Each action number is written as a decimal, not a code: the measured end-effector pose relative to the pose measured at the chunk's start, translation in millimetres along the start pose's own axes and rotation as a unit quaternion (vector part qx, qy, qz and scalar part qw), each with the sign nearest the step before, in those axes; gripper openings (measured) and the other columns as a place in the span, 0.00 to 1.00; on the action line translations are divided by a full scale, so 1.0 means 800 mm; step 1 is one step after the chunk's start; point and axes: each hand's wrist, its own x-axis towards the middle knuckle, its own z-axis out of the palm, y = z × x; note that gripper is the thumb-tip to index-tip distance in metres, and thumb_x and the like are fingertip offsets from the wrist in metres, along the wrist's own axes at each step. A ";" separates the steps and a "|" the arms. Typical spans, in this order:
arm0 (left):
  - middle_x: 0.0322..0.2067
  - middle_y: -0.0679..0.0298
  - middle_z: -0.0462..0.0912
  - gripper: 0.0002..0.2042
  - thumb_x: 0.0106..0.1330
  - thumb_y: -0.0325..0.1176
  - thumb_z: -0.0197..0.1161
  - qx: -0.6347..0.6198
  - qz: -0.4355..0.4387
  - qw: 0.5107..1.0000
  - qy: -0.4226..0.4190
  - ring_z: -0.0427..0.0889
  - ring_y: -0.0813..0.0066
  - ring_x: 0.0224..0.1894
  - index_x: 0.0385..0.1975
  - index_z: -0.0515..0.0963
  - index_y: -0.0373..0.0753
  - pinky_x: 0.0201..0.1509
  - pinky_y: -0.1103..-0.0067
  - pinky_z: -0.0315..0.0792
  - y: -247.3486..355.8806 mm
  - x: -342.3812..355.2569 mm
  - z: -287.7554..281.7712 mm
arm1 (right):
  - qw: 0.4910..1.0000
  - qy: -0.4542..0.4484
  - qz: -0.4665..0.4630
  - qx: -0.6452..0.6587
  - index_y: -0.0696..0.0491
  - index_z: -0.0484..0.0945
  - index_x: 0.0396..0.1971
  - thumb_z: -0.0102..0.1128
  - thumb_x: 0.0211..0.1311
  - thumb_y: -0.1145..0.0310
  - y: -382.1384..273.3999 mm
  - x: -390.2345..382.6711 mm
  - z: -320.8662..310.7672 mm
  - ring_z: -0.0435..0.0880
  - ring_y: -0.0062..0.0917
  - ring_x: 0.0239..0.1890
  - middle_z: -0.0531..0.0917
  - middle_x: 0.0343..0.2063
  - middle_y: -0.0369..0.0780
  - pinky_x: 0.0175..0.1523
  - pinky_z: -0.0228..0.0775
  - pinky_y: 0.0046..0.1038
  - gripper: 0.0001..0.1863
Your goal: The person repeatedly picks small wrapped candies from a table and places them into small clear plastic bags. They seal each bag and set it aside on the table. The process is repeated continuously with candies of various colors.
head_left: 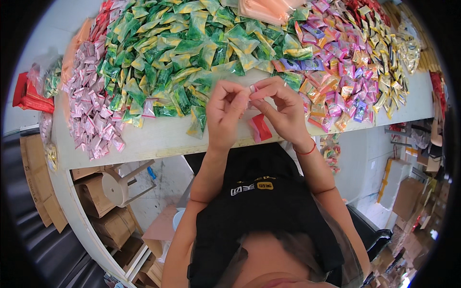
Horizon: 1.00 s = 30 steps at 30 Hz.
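Note:
My left hand [225,108] and my right hand [281,108] meet above the table's near edge, fingers closed in pinches around a small pinkish-white item [253,90], too small to make out. A red and pink packet [262,129] lies on the tabletop just below my fingers. Around and behind my hands is a big heap of green and yellow packets [173,57], with one packet [197,122] lying near my left wrist. A red cord circles my right wrist.
Small pink packets [96,120] lie left, with mixed pink, orange, purple [336,86] and yellow packets [389,86] right. Peach bags [264,9] top the heap. A red bag [33,93] sits far left. Cardboard boxes [103,221] and a stool [117,185] are below the white table [134,151].

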 end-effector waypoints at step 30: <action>0.29 0.67 0.73 0.01 0.63 0.24 0.57 0.290 0.142 0.945 0.046 0.71 0.85 0.30 0.31 0.74 0.34 0.35 0.88 0.66 0.007 -0.008 0.019 | 0.959 0.014 -0.038 -0.280 0.57 0.77 0.41 0.60 0.56 0.71 -0.035 -0.019 0.000 0.82 0.34 0.31 0.82 0.29 0.43 0.34 0.73 0.29 0.12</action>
